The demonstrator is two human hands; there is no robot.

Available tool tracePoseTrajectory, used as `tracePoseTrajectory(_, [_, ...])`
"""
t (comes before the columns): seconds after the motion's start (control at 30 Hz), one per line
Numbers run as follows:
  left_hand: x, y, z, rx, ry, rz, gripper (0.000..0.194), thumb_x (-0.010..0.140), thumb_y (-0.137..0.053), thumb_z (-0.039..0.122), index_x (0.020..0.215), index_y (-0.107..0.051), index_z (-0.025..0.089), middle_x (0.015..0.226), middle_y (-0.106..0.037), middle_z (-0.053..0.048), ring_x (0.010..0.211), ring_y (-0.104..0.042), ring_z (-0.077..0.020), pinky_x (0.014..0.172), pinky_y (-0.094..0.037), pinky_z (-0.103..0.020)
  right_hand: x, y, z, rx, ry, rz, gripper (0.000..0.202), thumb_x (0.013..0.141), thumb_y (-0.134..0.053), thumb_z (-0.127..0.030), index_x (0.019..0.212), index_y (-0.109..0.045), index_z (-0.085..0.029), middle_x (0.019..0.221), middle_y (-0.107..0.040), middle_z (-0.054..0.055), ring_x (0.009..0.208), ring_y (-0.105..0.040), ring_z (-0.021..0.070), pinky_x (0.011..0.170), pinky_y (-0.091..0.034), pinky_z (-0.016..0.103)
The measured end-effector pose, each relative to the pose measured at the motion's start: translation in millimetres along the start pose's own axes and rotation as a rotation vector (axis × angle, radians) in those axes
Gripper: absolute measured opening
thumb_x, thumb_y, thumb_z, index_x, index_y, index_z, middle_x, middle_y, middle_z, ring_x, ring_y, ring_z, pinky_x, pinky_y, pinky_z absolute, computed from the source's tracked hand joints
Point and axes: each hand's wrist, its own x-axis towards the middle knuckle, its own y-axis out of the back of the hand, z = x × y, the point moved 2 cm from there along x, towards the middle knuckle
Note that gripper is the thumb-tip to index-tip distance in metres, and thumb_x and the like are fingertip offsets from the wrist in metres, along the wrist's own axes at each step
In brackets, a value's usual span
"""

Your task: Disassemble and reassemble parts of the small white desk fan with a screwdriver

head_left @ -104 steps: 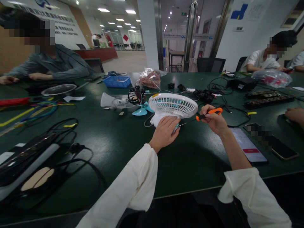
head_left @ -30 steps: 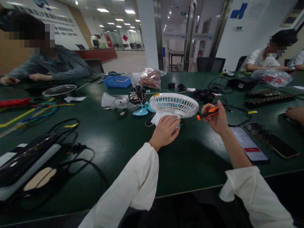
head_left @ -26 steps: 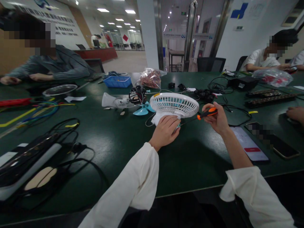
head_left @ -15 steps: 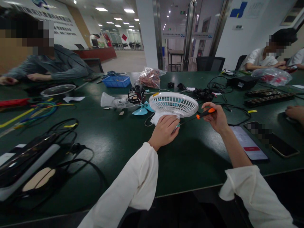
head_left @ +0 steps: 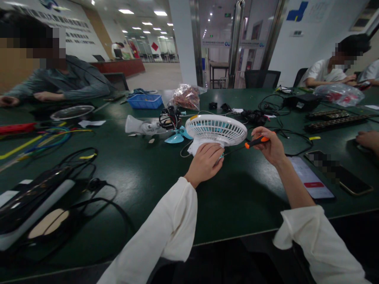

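Observation:
A small white electric fan [head_left: 217,128] with a round slatted cage lies on the dark green table, its cage facing up and away. My left hand [head_left: 205,159] is wrapped over the fan's base, fingers closed on it. In my right hand [head_left: 269,148] is a screwdriver [head_left: 257,141] with an orange and black handle. Its thin shaft points left, and the tip reaches the fan's base beside my left fingertips; the exact contact is hidden. Left of the fan lie light blue fan blades [head_left: 175,137] and a white fan part [head_left: 139,125] with a dark motor [head_left: 170,118].
Behind the fan stand a blue basket [head_left: 145,101] and a clear bag [head_left: 187,96]. Two phones lie right, one with a lit screen [head_left: 314,181]. A power strip [head_left: 32,197] and black cables lie left. Other people sit at the table, one hand [head_left: 368,140] near the right edge.
The screwdriver's handle has turned slightly in my right fingers, and that hand has shifted a little. My left hand and the fan stay in place.

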Motion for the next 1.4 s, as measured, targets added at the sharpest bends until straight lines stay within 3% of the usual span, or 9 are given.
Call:
tracePoseTrajectory(0.27, [0, 0.1, 0, -0.002, 0.0, -0.009, 0.028, 0.088, -0.051, 0.021, 0.114, -0.058, 0.014, 0.115, -0.064, -0.01, 0.111, -0.056, -0.0226, 0.097, -0.044, -0.041, -2, 2, -3, -0.039, -0.029, -0.038, 0.021, 0.074, -0.055, -0.032, 0.082, -0.067, -0.018, 0.062, -0.047, -0.001, 0.054, -0.046, 0.01, 0.048, -0.039, 0.021])
tracePoseTrajectory(0.47, [0, 0.8, 1, -0.006, 0.016, -0.02, 0.028, 0.088, -0.05, 0.021, 0.115, -0.058, 0.016, 0.116, -0.064, -0.01, 0.113, -0.056, -0.023, 0.097, -0.044, -0.042, -3, -1, 0, -0.09, -0.072, -0.032, 0.034, 0.081, -0.054, -0.05, 0.078, -0.066, -0.019, 0.046, -0.031, -0.007, 0.04, -0.024, 0.0065, 0.042, -0.031, 0.022])
tracePoseTrajectory(0.57, [0, 0.4, 1, -0.007, 0.017, -0.027, 0.029, 0.089, -0.049, 0.021, 0.116, -0.057, 0.016, 0.116, -0.064, -0.01, 0.113, -0.056, -0.0232, 0.097, -0.044, -0.043, -3, 0, 1, -0.086, -0.097, -0.061, 0.03, 0.081, -0.056, -0.047, 0.078, -0.066, -0.019, 0.042, -0.025, -0.009, 0.038, -0.019, 0.006, 0.04, -0.024, 0.021])
tracePoseTrajectory(0.77, [-5, 2.5, -2, 0.092, 0.026, 0.068, 0.033, 0.087, -0.054, 0.028, 0.118, -0.055, 0.016, 0.12, -0.059, -0.013, 0.121, -0.05, -0.0265, 0.099, -0.043, -0.043, -2, 2, 0, -0.061, -0.082, -0.079, 0.018, 0.079, -0.058, -0.034, 0.078, -0.067, -0.018, 0.044, -0.033, -0.008, 0.038, -0.023, 0.0054, 0.04, -0.026, 0.021])
tracePoseTrajectory(0.87, [-8, 4.2, -7, 0.241, 0.081, 0.146, 0.036, 0.084, -0.058, 0.041, 0.11, -0.057, 0.016, 0.108, -0.059, -0.013, 0.103, -0.056, -0.0276, 0.085, -0.048, -0.041, -2, 2, 0, -0.049, -0.077, -0.072, 0.018, 0.078, -0.057, -0.032, 0.078, -0.067, -0.017, 0.045, -0.035, -0.007, 0.038, -0.024, 0.0052, 0.041, -0.027, 0.021])
tracePoseTrajectory(0.93, [-10, 3.8, -10, 0.284, 0.112, 0.137, 0.039, 0.084, -0.058, 0.048, 0.105, -0.058, 0.015, 0.1, -0.059, -0.012, 0.088, -0.058, -0.0236, 0.073, -0.049, -0.036, -2, 1, 0, -0.049, -0.077, -0.063, 0.018, 0.078, -0.058, -0.033, 0.077, -0.067, -0.018, 0.047, -0.036, -0.007, 0.039, -0.024, 0.0052, 0.041, -0.027, 0.021])
tracePoseTrajectory(1.03, [-11, 2.2, -14, 0.266, 0.131, 0.091, 0.042, 0.084, -0.055, 0.053, 0.104, -0.056, 0.015, 0.096, -0.059, -0.01, 0.083, -0.058, -0.021, 0.065, -0.048, -0.03, -1, 1, 1, -0.058, -0.084, -0.049, 0.018, 0.076, -0.058, -0.033, 0.076, -0.066, -0.018, 0.048, -0.036, -0.007, 0.04, -0.025, 0.0053, 0.041, -0.028, 0.021])
tracePoseTrajectory(1.2, [-11, 3.3, -18, 0.192, 0.183, 0.07, 0.047, 0.082, -0.057, 0.056, 0.106, -0.053, 0.015, 0.098, -0.058, -0.01, 0.088, -0.058, -0.0222, 0.071, -0.05, -0.031, -1, 2, 2, -0.073, -0.078, -0.052, 0.018, 0.077, -0.057, -0.033, 0.077, -0.067, -0.018, 0.045, -0.034, -0.007, 0.039, -0.026, 0.0057, 0.041, -0.029, 0.021])
tracePoseTrajectory(1.4, [-11, 3.7, -23, 0.098, 0.238, 0.046, 0.051, 0.08, -0.06, 0.057, 0.109, -0.052, 0.016, 0.102, -0.055, -0.01, 0.09, -0.056, -0.0226, 0.076, -0.051, -0.035, 0, 0, 1, -0.096, -0.033, 0.006, 0.017, 0.074, -0.059, -0.034, 0.074, -0.066, -0.018, 0.052, -0.043, -0.005, 0.04, -0.027, 0.0049, 0.039, -0.029, 0.02])
